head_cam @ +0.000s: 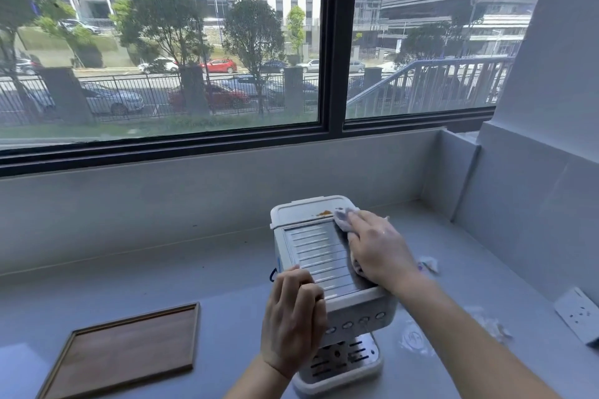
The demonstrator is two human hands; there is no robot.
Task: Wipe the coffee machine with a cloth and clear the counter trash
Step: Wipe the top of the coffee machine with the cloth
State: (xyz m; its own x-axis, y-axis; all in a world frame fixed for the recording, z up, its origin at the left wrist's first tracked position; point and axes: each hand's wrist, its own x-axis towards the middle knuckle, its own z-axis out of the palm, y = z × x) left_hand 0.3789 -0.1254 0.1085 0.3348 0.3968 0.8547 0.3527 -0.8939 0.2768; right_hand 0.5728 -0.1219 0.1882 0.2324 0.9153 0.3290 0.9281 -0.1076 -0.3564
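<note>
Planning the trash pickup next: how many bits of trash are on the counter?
3: a crumpled scrap beside the right hand, a clear wrapper right of the machine's base, another crumpled piece near the wall socket. The machine may hide more.

Counter room around my white boxy coffee machine [327,272]

Open grey counter [162,269] left; flat wooden tray [126,353] front-left; crumpled white wrappers [428,264] crowd right.
</note>
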